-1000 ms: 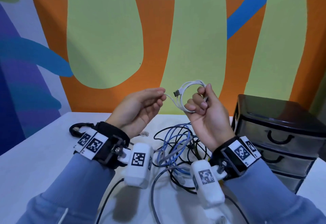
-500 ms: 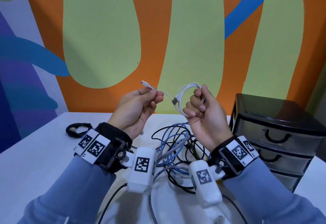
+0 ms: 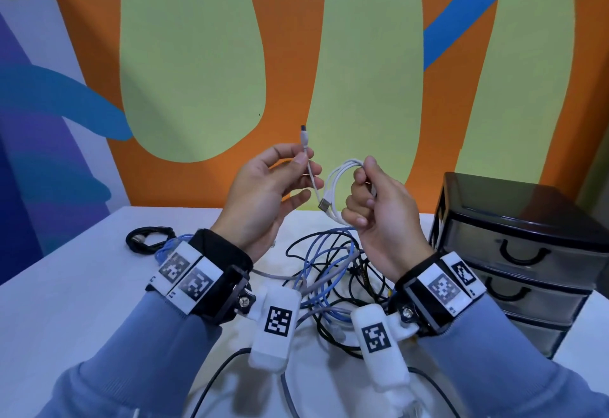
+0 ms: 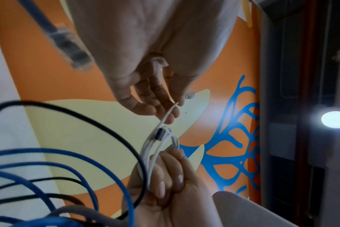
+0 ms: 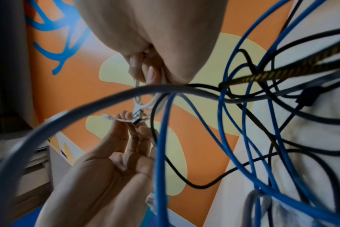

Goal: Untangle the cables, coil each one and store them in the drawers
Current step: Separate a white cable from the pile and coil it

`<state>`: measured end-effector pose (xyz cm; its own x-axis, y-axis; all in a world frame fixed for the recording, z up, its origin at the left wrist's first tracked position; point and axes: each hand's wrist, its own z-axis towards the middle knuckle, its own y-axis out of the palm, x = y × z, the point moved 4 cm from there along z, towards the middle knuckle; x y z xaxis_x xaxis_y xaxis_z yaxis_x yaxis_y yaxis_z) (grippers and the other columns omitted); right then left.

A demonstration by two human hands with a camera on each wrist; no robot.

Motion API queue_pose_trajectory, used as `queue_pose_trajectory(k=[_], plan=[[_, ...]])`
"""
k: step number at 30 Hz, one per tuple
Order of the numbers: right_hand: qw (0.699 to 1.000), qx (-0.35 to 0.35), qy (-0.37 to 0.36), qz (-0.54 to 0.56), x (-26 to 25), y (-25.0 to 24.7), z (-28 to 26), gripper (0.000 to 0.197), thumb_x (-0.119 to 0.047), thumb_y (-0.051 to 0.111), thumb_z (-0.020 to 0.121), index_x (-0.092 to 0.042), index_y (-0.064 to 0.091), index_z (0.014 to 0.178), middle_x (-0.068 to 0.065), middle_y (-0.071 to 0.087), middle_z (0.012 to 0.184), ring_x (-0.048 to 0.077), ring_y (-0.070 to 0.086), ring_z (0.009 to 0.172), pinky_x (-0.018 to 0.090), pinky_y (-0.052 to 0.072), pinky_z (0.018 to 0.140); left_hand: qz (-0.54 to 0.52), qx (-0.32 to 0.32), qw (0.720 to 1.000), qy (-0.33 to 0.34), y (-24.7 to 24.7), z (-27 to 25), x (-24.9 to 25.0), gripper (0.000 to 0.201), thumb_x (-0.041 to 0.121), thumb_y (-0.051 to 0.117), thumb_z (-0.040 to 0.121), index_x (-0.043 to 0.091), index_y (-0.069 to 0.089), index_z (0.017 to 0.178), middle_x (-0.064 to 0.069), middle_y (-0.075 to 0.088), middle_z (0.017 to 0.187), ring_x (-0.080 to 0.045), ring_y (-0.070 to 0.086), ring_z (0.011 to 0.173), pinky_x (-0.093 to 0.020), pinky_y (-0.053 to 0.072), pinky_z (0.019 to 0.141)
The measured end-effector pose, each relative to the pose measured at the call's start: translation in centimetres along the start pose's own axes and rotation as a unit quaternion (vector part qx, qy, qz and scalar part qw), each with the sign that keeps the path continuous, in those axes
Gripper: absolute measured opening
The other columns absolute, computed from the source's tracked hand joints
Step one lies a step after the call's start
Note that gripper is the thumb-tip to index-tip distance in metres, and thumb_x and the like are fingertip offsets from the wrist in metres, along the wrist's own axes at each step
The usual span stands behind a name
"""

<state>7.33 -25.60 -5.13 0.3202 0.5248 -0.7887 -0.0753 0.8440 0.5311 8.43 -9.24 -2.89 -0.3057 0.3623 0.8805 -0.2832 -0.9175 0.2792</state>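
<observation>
Both hands are raised above the table. My right hand (image 3: 369, 198) grips a small coil of white cable (image 3: 336, 183), its fingers curled round the loops; a silver USB plug (image 3: 324, 204) hangs from the coil. My left hand (image 3: 283, 180) pinches the cable's free end between thumb and fingers, with the small white plug (image 3: 304, 137) pointing up. In the left wrist view the white cable (image 4: 161, 138) runs from my left fingertips (image 4: 165, 110) to the coil in my right hand (image 4: 165, 184). Below lies a tangle of blue, black and grey cables (image 3: 329, 269).
A dark set of three drawers (image 3: 527, 253), all closed, stands at the right on the white table (image 3: 66, 285). A coiled black cable (image 3: 150, 239) lies at the left, near the wall.
My left hand has slid along the white cable to its free end and turned it up, so the small plug now stands above the fingers. The right hand keeps its grip on the coil.
</observation>
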Motion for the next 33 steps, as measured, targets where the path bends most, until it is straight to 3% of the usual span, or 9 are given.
queue_pose_trajectory(k=[4, 10, 15, 17, 22, 24, 26, 28, 33], plan=[[0.998, -0.043, 0.028, -0.025, -0.3, 0.1, -0.3, 0.036, -0.035, 0.049, 0.110, -0.016, 0.051, 0.079, -0.005, 0.020, 0.059, 0.009, 0.015, 0.048, 0.024, 0.015, 0.046, 0.066, -0.026, 0.997, 0.026, 0.1, 0.0, 0.1, 0.010, 0.016, 0.060, 0.106, 0.012, 0.067, 0.111, 0.001, 0.069, 0.090, -0.013, 0.068, 0.079, -0.027, 0.050, 0.077], [0.995, -0.079, 0.053, 0.025, -0.6, 0.1, -0.4, 0.039, -0.035, 0.045, 0.109, -0.017, 0.050, 0.075, -0.008, 0.018, 0.053, 0.009, 0.010, 0.045, 0.023, 0.012, 0.043, -0.036, -0.024, 0.999, -0.027, -0.1, 0.0, -0.3, 0.007, 0.012, 0.060, 0.105, 0.012, 0.064, 0.111, -0.004, 0.064, 0.088, -0.015, 0.066, 0.078, -0.030, 0.047, 0.073], [0.991, -0.050, -0.002, -0.123, -0.4, 0.1, -0.2, 0.035, -0.031, 0.051, 0.109, -0.013, 0.054, 0.080, -0.005, 0.021, 0.055, 0.010, 0.014, 0.046, 0.022, 0.015, 0.043, 0.049, -0.144, 0.988, 0.004, 0.3, -0.5, 0.0, 0.010, 0.020, 0.070, 0.098, 0.015, 0.068, 0.107, -0.012, 0.067, 0.114, -0.021, 0.062, 0.108, -0.044, 0.053, 0.104], [0.986, -0.044, -0.018, -0.162, -0.5, 0.0, -0.2, 0.034, -0.028, 0.052, 0.109, -0.011, 0.060, 0.081, -0.005, 0.023, 0.056, 0.010, 0.018, 0.046, 0.021, 0.020, 0.042, 0.107, -0.170, 0.980, 0.017, 0.3, -0.8, 0.1, 0.010, 0.017, 0.075, 0.095, 0.013, 0.073, 0.104, -0.014, 0.073, 0.120, -0.022, 0.065, 0.114, -0.044, 0.052, 0.108], [0.981, -0.075, -0.005, -0.179, 0.0, 0.6, -0.7, 0.032, -0.027, 0.055, 0.108, -0.012, 0.067, 0.082, -0.004, 0.020, 0.059, 0.012, 0.016, 0.051, 0.027, 0.016, 0.048, 0.201, -0.140, 0.967, 0.070, 0.2, -0.8, 0.2, 0.015, 0.023, 0.083, 0.083, 0.015, 0.083, 0.096, -0.031, 0.073, 0.102, -0.026, 0.063, 0.084, -0.037, 0.053, 0.089], [0.987, -0.082, 0.012, -0.140, 0.2, 1.0, -0.8, 0.038, -0.028, 0.055, 0.108, -0.020, 0.065, 0.072, -0.003, 0.019, 0.060, 0.012, 0.015, 0.052, 0.027, 0.014, 0.049, 0.208, -0.134, 0.965, 0.084, 0.0, -0.6, 0.3, 0.014, 0.021, 0.082, 0.086, 0.013, 0.082, 0.097, -0.023, 0.076, 0.095, -0.026, 0.060, 0.081, -0.036, 0.051, 0.085], [0.990, -0.079, 0.028, -0.115, 0.3, 1.0, -0.8, 0.040, -0.029, 0.054, 0.108, -0.023, 0.066, 0.070, -0.002, 0.020, 0.060, 0.012, 0.015, 0.054, 0.025, 0.014, 0.048, 0.222, -0.145, 0.961, 0.082, 0.1, -0.5, 0.3, 0.011, 0.016, 0.075, 0.094, 0.007, 0.077, 0.101, 0.000, 0.076, 0.087, -0.019, 0.061, 0.080, -0.032, 0.051, 0.082], [0.991, -0.076, 0.035, -0.109, 0.4, 0.9, -0.8, 0.032, -0.029, 0.054, 0.108, -0.016, 0.067, 0.082, 0.000, 0.026, 0.060, 0.013, 0.018, 0.055, 0.025, 0.017, 0.049, 0.226, -0.147, 0.960, 0.074, 0.1, -0.3, 0.0, 0.007, 0.012, 0.066, 0.101, 0.007, 0.070, 0.104, 0.009, 0.070, 0.084, -0.012, 0.062, 0.078, -0.031, 0.052, 0.081], [0.994, -0.076, 0.051, -0.062, 0.7, 0.7, -0.6, 0.026, -0.019, 0.052, 0.108, 0.001, 0.064, 0.118, 0.005, 0.046, 0.070, 0.011, 0.027, 0.055, 0.025, 0.031, 0.053, 0.232, -0.117, 0.960, 0.102, -0.4, 0.1, 0.1, 0.007, 0.008, 0.067, 0.101, 0.003, 0.067, 0.107, -0.005, 0.067, 0.086, -0.017, 0.065, 0.078, -0.028, 0.052, 0.076]])
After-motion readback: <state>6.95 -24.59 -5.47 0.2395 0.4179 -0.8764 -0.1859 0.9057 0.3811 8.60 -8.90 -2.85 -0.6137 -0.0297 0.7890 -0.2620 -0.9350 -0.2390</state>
